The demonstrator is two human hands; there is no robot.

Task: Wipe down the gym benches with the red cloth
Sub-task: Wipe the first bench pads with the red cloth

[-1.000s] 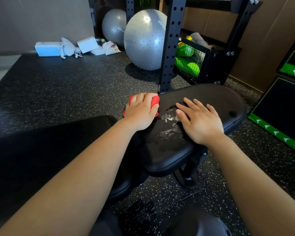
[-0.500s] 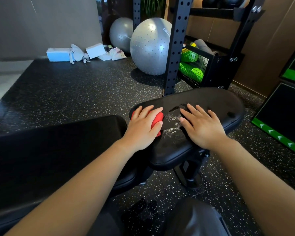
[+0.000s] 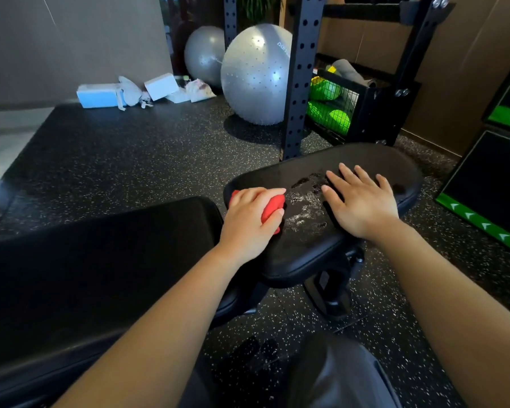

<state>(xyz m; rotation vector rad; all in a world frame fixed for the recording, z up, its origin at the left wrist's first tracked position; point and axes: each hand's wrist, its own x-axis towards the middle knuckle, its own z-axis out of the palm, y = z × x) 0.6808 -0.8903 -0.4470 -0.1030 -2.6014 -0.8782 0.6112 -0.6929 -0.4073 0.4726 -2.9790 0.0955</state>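
Scene: A person leans over a black gym bench on speckled rubber flooring, both bare arms reaching forward to the seat pad (image 3: 301, 257). The longer back pad (image 3: 100, 260) lies near and to the left.
Left hand: The left hand (image 3: 249, 222) clenches round the red cloth (image 3: 273, 209), fingers curled over the top and the thumb against its right side. The cloth is bunched into a wad.
Cloth: It sits on the left end of the seat pad, pressed beneath the palm. Red shows only beside the thumb and at the far left of the knuckles.
Right hand: The right hand (image 3: 362, 201) lies flat on the middle of the pad with fingers spread, grasping nothing and seemingly bracing.
Wet patch: Glistening droplets (image 3: 305, 207) lie between the two hands, just right of the cloth, reaching towards the right hand's fingertips.
Stage: Wiping appears to be under way on this pad. Whether the back pad has been done cannot be told.
Risk: The wad offers little face, so a pass could smear the droplets rather than lift them. The flat hand rests at the wet edge, where it could skid under shifted weight or block the stroke. The cloth is close to the pad's left rim, so a pull that way could drop it into the gap between the pads.
Background: Two grey exercise balls (image 3: 253, 78) and a black rack upright (image 3: 296, 83) stand far behind.
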